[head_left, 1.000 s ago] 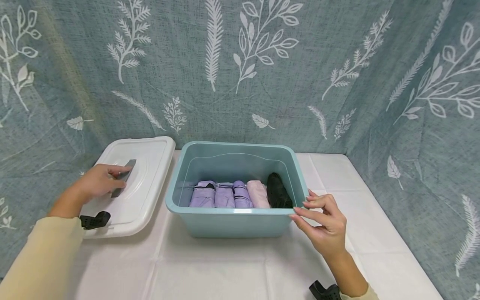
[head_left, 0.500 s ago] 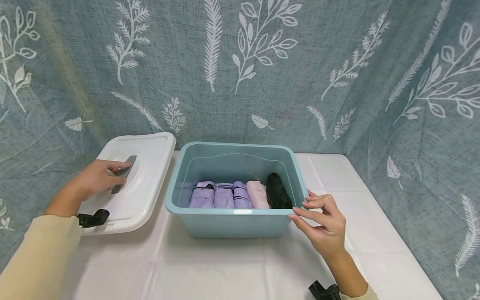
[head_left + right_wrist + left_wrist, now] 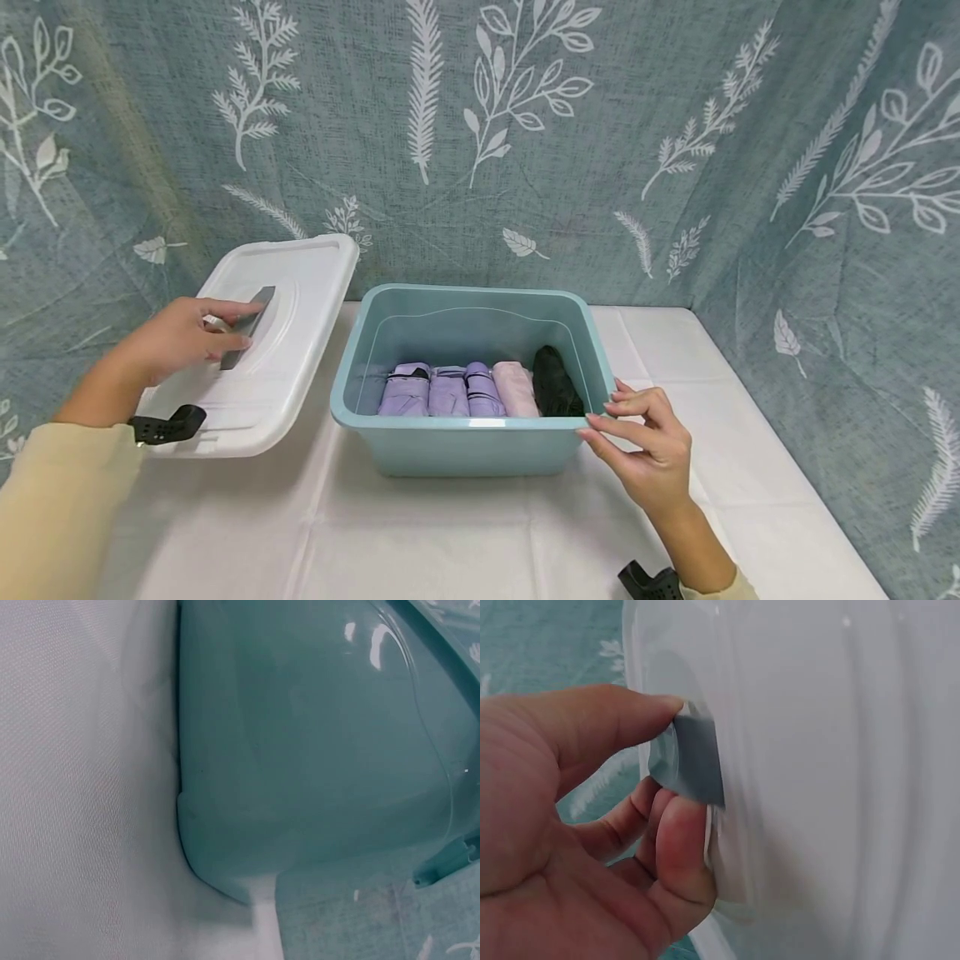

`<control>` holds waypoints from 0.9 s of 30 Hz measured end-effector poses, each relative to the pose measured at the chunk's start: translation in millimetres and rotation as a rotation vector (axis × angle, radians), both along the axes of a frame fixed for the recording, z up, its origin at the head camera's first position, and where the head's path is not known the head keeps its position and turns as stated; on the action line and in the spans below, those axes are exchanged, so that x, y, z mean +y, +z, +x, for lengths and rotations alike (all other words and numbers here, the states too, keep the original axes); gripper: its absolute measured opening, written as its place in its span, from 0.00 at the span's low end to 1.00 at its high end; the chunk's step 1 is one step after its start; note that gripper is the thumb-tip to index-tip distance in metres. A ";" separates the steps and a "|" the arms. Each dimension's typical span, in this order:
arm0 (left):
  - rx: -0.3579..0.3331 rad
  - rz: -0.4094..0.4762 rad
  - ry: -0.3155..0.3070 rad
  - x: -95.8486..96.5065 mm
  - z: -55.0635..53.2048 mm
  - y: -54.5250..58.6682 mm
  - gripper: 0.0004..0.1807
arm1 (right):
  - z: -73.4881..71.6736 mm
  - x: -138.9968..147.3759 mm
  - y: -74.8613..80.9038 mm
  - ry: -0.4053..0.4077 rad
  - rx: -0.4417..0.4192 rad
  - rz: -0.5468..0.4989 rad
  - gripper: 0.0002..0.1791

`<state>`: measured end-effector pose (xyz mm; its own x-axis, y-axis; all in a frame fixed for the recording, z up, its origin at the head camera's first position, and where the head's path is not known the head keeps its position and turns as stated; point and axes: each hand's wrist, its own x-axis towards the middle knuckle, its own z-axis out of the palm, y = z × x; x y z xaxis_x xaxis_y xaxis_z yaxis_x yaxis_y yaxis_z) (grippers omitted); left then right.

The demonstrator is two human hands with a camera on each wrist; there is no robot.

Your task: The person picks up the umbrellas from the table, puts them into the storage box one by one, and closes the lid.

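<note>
In the head view my left hand grips the grey handle of a white plastic lid at the left. The lid is raised and tilted, its far edge higher against the curtain. Close up in the left wrist view, thumb and curled fingers pinch the grey handle. A blue-green storage box stands uncovered in the middle, and my right hand pinches the rim at its near right corner. The right wrist view has the box's outer side; the hand is hidden there.
Inside the box lie several rolled bundles in a row: purple rolls, a pink roll and a black bundle. A white cloth covers the table. Blue-grey leaf-print curtain hangs behind and at both sides.
My left hand has lifted the lid by its handle, and the lid now tilts more, its far edge higher. The right hand and the box have stayed in place.
</note>
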<state>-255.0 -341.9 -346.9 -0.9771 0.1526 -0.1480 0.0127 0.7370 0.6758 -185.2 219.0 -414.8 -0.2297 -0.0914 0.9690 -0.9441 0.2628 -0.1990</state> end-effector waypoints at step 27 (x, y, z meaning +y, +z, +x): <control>0.085 0.002 -0.151 65.1 13.2 67.3 0.36 | -2.2 1.8 -3.2 0.022 -0.002 -0.011 0.13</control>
